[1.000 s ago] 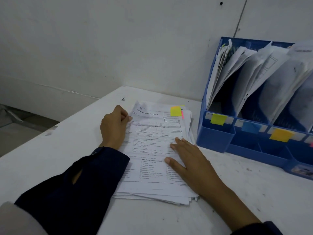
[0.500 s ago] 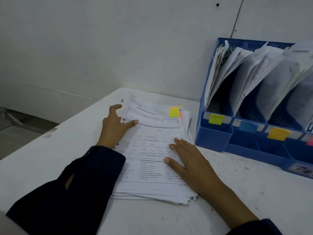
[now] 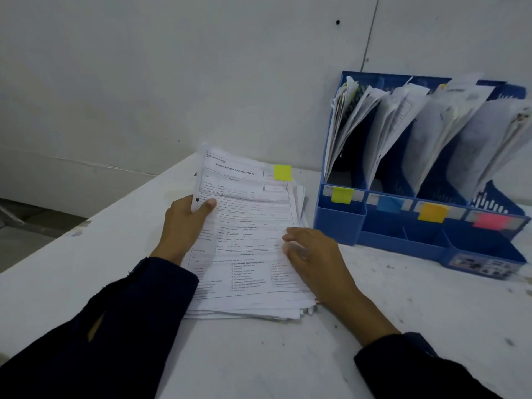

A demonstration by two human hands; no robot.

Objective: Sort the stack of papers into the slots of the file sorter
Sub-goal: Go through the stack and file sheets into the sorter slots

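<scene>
One sheet lifting: top printed white form [image 3: 244,226] pinched at its left edge by left hand [image 3: 184,223], thumb over, fingers under, far end raised off thick stack of white paper forms [image 3: 253,308]. Yellow square sticky tag [image 3: 282,172] on its far right corner. Stack flat on scuffed white table [image 3: 374,326], at roughly 9 o'clock from blue plastic file sorter [image 3: 339,223], just beside but apart.

Right hand [image 3: 313,260] flat and unclenched on stack's right side, gripping nothing, pinning lower sheets; fingertips blurred.

Four slots in sorter, labelled with sticky notes: yellow [image 3: 342,194], blue [image 3: 388,203], orange [image 3: 432,212], pink [image 3: 489,220]. All already stuffed, papers fanning toward 1 o'clock.

Probable target: yellow slot, nearest the stack. Judgement only.

Risks from here:
- Second sheet clinging and riding along; cause: pinch too deep at the edge. Cannot tell if only one sheet is held.
- Stack sliding or fanning wider at the near right corner if pressing hand lifts early.
- Single-edge grip leaving sheet floppy, leading edge buckling against crowded papers instead of entering.
- Tag peeling off on slot wall, or misread against neighbouring label.
</scene>
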